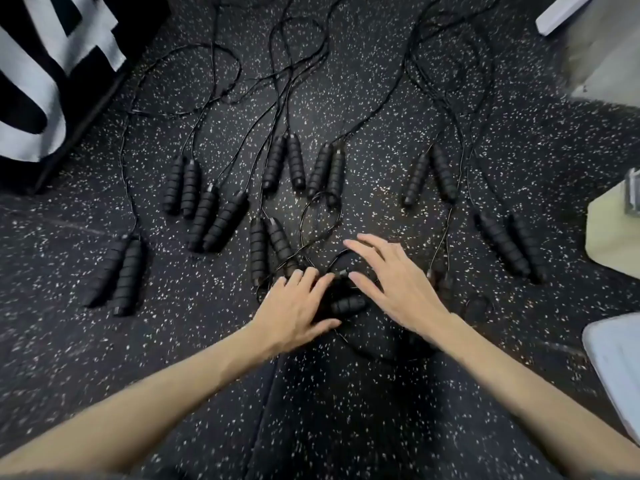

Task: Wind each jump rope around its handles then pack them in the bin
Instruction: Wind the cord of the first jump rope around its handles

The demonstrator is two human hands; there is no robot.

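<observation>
Black speckled floor [381, 393] carries everything. Pairs of jump ropes [221, 220] lie unwound from nine to three o'clock. A pale bin [620, 362] sits at four.

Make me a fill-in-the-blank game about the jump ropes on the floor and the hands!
1. The jump rope handles lie side by side in ____.
2. All the foam handles are the colour ____.
3. The left hand and the right hand both reach for the nearest handles, fingers spread, gripping ____.
4. The speckled floor is black with ____ flecks.

Missing words: pairs; black; nothing; white
</observation>
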